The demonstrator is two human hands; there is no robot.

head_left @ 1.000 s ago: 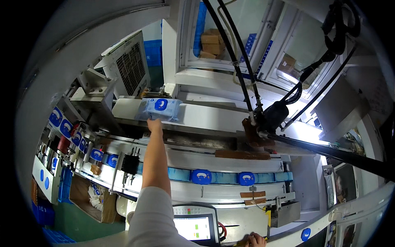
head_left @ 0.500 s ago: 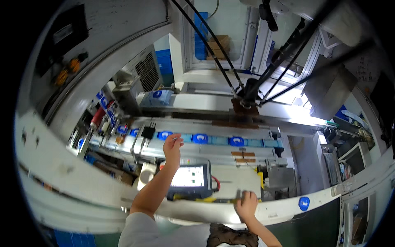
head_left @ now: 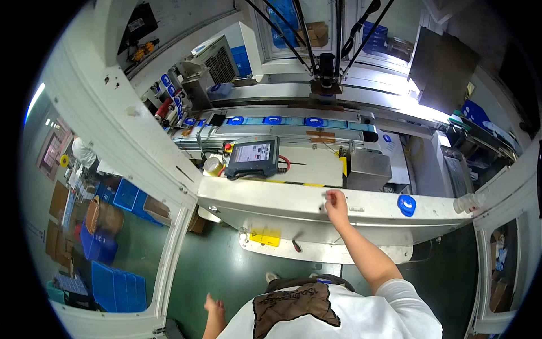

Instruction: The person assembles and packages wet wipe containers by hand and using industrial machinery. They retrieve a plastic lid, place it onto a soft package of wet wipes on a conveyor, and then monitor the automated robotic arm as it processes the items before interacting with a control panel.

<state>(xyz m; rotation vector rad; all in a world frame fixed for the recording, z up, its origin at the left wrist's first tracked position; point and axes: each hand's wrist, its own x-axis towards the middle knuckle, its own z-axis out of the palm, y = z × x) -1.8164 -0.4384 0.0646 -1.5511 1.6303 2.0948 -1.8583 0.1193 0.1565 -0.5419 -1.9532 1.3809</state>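
My right hand (head_left: 337, 204) is over the front edge of a white machine ledge (head_left: 378, 204), its fingers loosely curled and apart with nothing visible in them. Low at the left, my left hand (head_left: 214, 305) hangs over the green floor, thumb and fingers apart, holding nothing. On the machine bed stands a dark handheld control panel (head_left: 254, 157) with a lit screen, behind and left of my right hand. To that hand's right, a blue plastic lid (head_left: 406, 205) lies on the ledge. Several blue lids (head_left: 314, 122) sit along a light-blue strip on the conveyor.
Black rods of a parallel-arm robot (head_left: 326, 73) hang above the conveyor. A metal box (head_left: 368, 169) stands behind the ledge. White frame posts (head_left: 152, 124) flank me. Blue crates (head_left: 118, 286) stand beyond the left window panel. Another person (head_left: 84, 152) is at the far left.
My left hand has dropped from above the control panel to low beside me. My right hand remains by the ledge. The robot's head has shifted, and the view has drawn back.
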